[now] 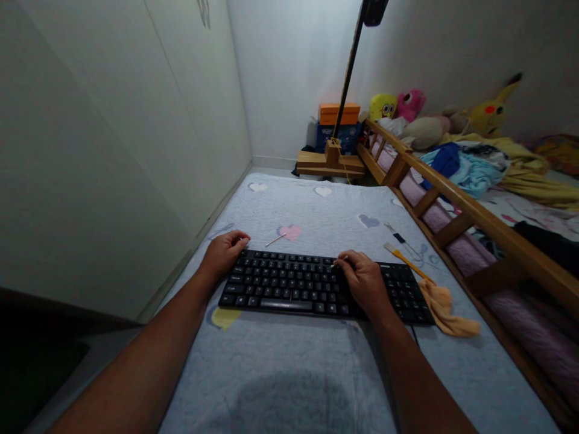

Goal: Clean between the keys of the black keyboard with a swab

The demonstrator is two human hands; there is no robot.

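Note:
A black keyboard (289, 283) lies flat on the patterned cover, its cable leaving the near edge at the right. At its far left corner, my left hand (225, 252) is closed, the curled fingers and thumb steadying the edge. My right hand (363, 280) rests over the right part of the keys, thumb and fingers pinched on a thin pale stick that looks like a cotton swab (335, 263); most of it is hidden by the fingers. Another cotton swab (275, 240) lies on the cover just beyond the keyboard.
Right of the keyboard lie a yellow-handled brush (407, 260), an orange cloth (446, 307) and a thin tool with a black band (399, 237). A wooden bed rail (452, 202) borders the right side; a pale cabinet (136, 132) stands left. A wooden stand (332, 160) is beyond.

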